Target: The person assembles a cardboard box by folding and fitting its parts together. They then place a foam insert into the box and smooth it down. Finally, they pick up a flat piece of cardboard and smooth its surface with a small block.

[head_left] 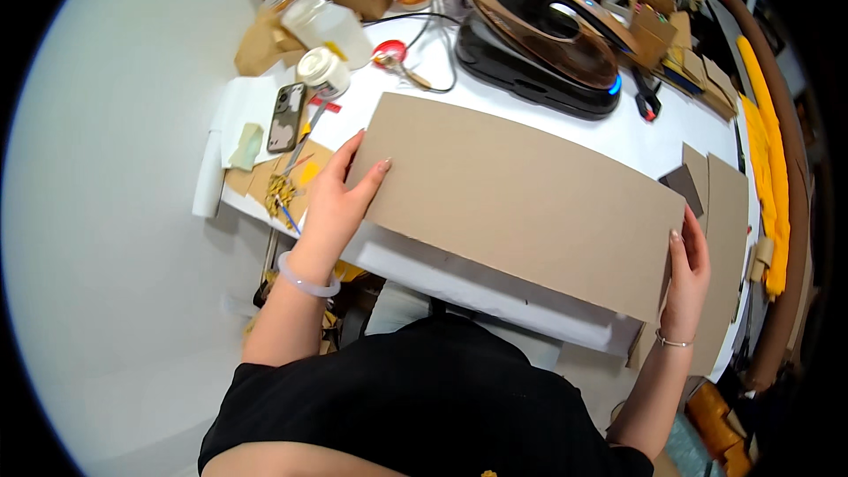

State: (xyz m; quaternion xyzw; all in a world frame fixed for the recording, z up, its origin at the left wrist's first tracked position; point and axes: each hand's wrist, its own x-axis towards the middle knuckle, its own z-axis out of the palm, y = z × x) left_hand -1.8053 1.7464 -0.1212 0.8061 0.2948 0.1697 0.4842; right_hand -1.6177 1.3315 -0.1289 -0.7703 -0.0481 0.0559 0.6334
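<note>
A long rectangular sheet of grey-brown cardboard is held up between my two hands, above the near edge of a white-topped table. My left hand grips its left end, with the thumb on the upper face and the other fingers behind the edge. At the right end my right hand pinches the short edge, thumb on top and fingers on the outer side. The sheet slants slightly down toward the right. Its underside is hidden.
Beyond the sheet stands a black-and-brown steam iron on its base. A white jar, a phone and a red-lidded brush pot lie to the left. More cardboard pieces and yellow rolled material are on the right.
</note>
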